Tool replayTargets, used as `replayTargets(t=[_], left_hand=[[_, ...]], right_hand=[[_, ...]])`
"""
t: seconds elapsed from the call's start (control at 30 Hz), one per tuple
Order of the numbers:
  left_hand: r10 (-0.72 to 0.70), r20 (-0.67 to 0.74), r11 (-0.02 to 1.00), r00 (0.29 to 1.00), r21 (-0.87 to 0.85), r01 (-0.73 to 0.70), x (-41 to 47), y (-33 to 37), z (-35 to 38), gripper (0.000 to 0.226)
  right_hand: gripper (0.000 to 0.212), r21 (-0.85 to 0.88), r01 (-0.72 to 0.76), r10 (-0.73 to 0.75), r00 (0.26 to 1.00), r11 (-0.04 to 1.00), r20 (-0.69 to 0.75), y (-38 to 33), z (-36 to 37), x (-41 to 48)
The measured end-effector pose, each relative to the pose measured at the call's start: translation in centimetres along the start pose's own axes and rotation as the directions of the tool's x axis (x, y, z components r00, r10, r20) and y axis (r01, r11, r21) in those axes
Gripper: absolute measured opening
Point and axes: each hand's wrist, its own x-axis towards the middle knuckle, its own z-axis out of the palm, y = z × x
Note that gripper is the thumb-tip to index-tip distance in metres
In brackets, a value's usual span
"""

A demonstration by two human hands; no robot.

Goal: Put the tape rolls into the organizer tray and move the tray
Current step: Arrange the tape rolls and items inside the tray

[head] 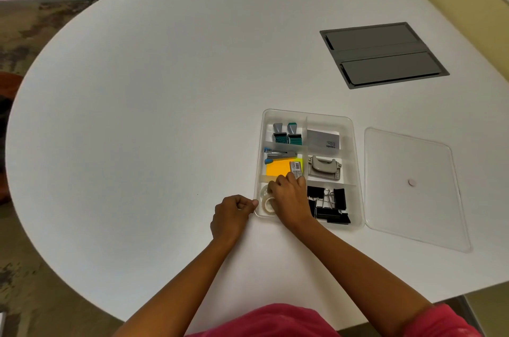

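Note:
The clear organizer tray (355, 160) lies on the white table in front of me. In its near-left compartment are two clear tape rolls: one at the back (263, 192) and one nearer me (267, 206). My right hand (290, 200) reaches into that compartment with its fingers curled down on the rolls, hiding part of them. Just left of the tray's near-left corner is my left hand (231, 212). Its fingers are curled with nothing in them, and its thumb tip touches the tray wall.
Other compartments hold stamps (286, 134), a stapler (279, 155), orange sticky notes (276, 170), a card box (322, 139), a hole punch (325, 168) and black binder clips (330, 207). The clear lid (413, 187) lies right of the tray. A grey hatch (382, 55) sits far right.

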Motion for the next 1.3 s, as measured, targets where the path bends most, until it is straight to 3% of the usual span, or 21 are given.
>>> replayTargets(t=[0.17,0.33,0.67,0.87,1.13,1.3], left_hand=[[-0.013,-0.003,0.999,1.000,0.030,0.013,0.2,-0.1,-0.1,0.022],[-0.022,-0.006,0.998,1.000,0.061,0.022,0.4,-0.1,-0.1,0.024],[-0.041,-0.007,0.996,0.999,0.080,0.042,0.3,-0.1,-0.2,0.027],[-0.029,-0.008,0.996,1.000,0.088,0.029,0.3,0.0,-0.2,0.028],[-0.025,-0.014,0.994,1.000,0.108,0.027,0.2,0.1,-0.4,0.031],[-0.030,-0.013,0.993,0.999,0.110,0.032,0.1,0.0,-0.3,0.029]], right_hand=[[0.012,-0.068,-0.068,0.065,0.997,0.995,-0.045,-0.3,-1.1,0.2],[0.019,-0.131,-0.151,0.134,0.982,0.980,-0.130,-0.7,-1.9,0.9],[0.026,-0.095,-0.275,0.268,0.960,0.957,-0.078,-1.3,-1.7,1.0],[0.009,-0.117,-0.227,0.221,0.973,0.967,-0.060,-1.3,-0.6,0.5],[0.031,-0.033,-0.101,0.102,0.995,0.994,0.010,-0.7,0.2,1.3],[0.025,-0.038,-0.027,0.028,0.999,0.999,0.028,-0.7,0.1,1.2]])
